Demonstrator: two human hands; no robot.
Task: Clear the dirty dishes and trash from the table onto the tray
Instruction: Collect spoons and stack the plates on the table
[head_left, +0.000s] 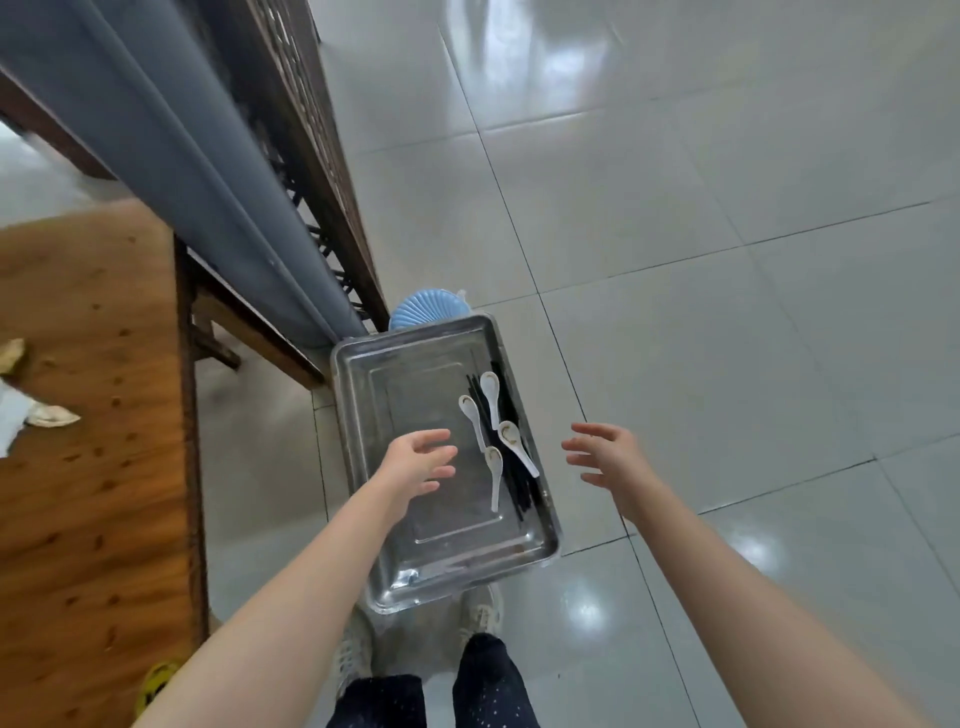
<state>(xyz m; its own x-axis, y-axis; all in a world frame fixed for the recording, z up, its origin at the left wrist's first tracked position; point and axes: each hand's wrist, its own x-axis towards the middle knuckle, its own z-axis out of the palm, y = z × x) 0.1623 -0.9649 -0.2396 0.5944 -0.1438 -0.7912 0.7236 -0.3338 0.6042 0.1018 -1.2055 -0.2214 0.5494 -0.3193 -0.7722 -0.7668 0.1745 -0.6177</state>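
Crumpled paper trash (52, 415) lies on the wooden tabletop (93, 312) at far left, not yet cleared. Beside it the steel tray (395, 395) sits low, its long axis running away from the person, likely for easy reach. The left hand (415, 462) hovers over it, fingers spread, holding nothing. White spoons (472, 415) and black chopsticks (514, 483) lie lengthwise along the tray's right side, spoon bowls pointing away. The right hand (605, 457), past the rim, is likewise spread and empty.

Rectangular steel tray (405, 395) is sitting level beside the wooden table (93, 493). Four white ceramic soup spoons (490, 391) are lying over black chopsticks (521, 491) along its right side. Crumpled napkins (52, 415) are lying on the tabletop.
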